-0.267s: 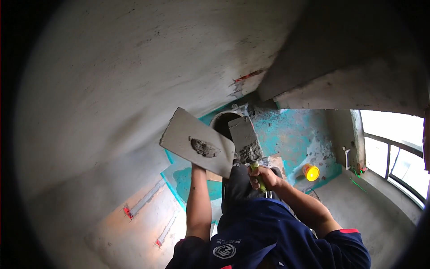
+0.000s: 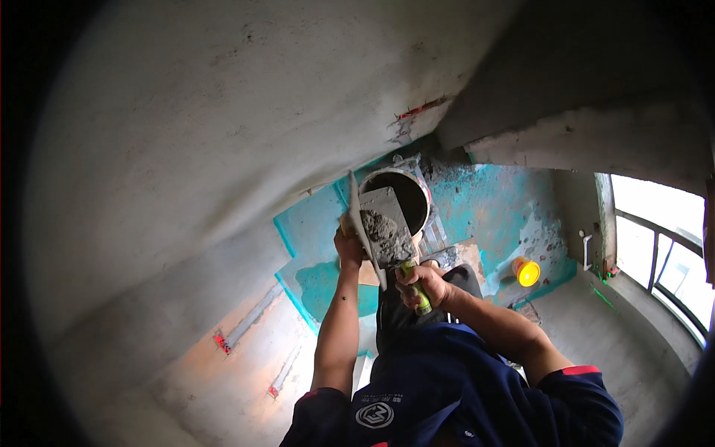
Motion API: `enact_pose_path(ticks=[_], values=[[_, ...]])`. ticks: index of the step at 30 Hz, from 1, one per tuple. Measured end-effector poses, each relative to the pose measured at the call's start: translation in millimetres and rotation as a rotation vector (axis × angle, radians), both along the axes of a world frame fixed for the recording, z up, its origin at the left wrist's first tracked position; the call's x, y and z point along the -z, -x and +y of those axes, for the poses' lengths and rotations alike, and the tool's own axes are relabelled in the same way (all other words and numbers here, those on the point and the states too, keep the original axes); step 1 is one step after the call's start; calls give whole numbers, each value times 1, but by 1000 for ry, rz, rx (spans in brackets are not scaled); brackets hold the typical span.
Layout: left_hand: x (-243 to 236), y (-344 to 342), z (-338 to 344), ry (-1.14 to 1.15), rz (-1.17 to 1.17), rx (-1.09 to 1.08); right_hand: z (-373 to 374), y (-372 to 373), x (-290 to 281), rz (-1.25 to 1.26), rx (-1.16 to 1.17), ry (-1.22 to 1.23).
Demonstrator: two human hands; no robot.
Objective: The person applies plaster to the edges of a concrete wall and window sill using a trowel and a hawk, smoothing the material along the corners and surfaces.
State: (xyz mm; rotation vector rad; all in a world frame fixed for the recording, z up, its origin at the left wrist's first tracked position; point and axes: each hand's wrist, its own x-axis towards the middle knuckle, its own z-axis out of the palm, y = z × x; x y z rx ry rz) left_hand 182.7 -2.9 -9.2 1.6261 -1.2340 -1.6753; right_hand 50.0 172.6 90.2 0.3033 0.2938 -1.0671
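Note:
My left hand [image 2: 348, 247] grips a plasterer's hawk [image 2: 355, 212] from behind. The board is turned almost edge-on, so only a thin grey strip of it shows. A plastering trowel [image 2: 382, 198] is in my right hand [image 2: 427, 287], with fingers wrapped round its green handle [image 2: 422, 303]. Wet grey mortar [image 2: 381, 228] lies in a rough heap on the trowel blade. The blade's left side is right beside the hawk's face; whether they touch I cannot tell. Just beyond the blade stands a round bucket [image 2: 428, 195] with a dark inside, partly covered by the blade.
A plastered wall [image 2: 201, 127] rises on the left and ahead. Turquoise patches cover the floor [image 2: 491, 201]. A yellow tub [image 2: 526, 273] stands to the right, below a window [image 2: 659, 246]. Red-marked wall boxes [image 2: 222, 343] and a cardboard piece [image 2: 469, 257] are nearby.
The hawk has tipped from showing its broad face to nearly upright on edge. The trowel has moved left against it, and the mortar lump seen on the hawk's face is no longer visible there.

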Motion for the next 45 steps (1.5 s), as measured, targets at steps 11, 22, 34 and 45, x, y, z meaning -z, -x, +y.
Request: enact_pose_path(ticks=[11,22,34,45], values=[[-45,-194,12,78,-1255,677,-29,-28,76,-14,98,-570],[-36,12,-7,377,-353,468,80,264,-130,1833,866,-424],[-176,400,16,653,583,694,71,390,-311,1788,919,-140],[-299,468,42,861,412,792,77,390,-317,1841,757,-138]])
